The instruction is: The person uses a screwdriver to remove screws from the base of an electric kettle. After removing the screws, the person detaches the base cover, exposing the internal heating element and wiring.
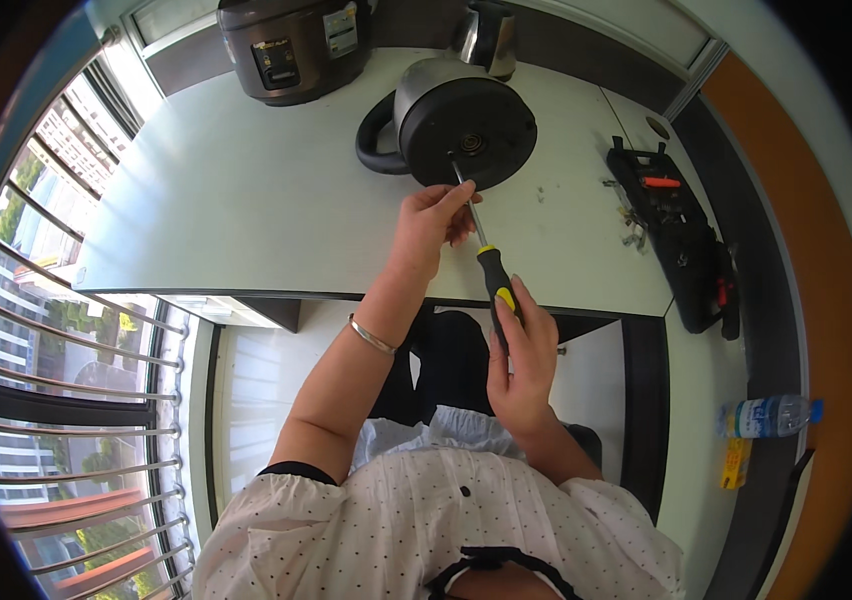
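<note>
An electric kettle lies on its side on the white table, its round black base turned toward me and its black handle to the left. My right hand is closed round the black and yellow handle of a screwdriver. The shaft points up and away, and its tip meets the kettle's base just below the central connector ring. With thumb and fingers, my left hand pinches the shaft near the tip. Whether a screw sits under the tip is too small to see.
A dark rice cooker stands at the back left, and another metal kettle behind the tipped one. At right lies an open black tool case, small metal bits beside it. A water bottle lies farther down. Barred windows line the left.
</note>
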Demonstrator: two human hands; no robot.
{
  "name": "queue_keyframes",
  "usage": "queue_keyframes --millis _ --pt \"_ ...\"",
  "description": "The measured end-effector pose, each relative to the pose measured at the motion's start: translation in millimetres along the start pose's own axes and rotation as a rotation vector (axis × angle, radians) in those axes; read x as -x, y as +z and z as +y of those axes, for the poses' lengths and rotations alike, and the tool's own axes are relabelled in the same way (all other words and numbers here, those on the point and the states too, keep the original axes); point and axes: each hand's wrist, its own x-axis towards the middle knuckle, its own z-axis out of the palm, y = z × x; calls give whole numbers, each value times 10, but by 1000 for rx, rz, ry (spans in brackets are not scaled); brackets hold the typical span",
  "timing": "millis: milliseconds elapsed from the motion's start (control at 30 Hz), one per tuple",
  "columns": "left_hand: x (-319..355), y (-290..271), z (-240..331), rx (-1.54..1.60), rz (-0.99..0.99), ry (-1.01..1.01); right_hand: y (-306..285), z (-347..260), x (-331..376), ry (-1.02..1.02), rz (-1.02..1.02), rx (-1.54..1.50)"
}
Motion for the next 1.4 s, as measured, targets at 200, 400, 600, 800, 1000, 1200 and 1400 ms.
queue_keyframes --millis 200,400,600,800,1000,1200,1400 --pt "-19 -14 -17 67 -41 -29 22 1 13 170 88 -239" --pt "-37 -49 -73 89 -89 -16 32 -104 31 582 104 -904" --pt "-42 -65 -72 147 -110 -34 15 -88 51 613 68 -1097" --pt "-25 -52 -51 156 -98 -55 68 -42 84 457 59 -649" --pt "8 -42 -20 92 -24 -50 72 -97 -29 133 17 -79" --pt "0 -22 -43 86 -37 -30 105 -68 34 299 78 -341" --pt "1 -32 -39 64 -35 -25 35 -128 37 785 76 -1043"
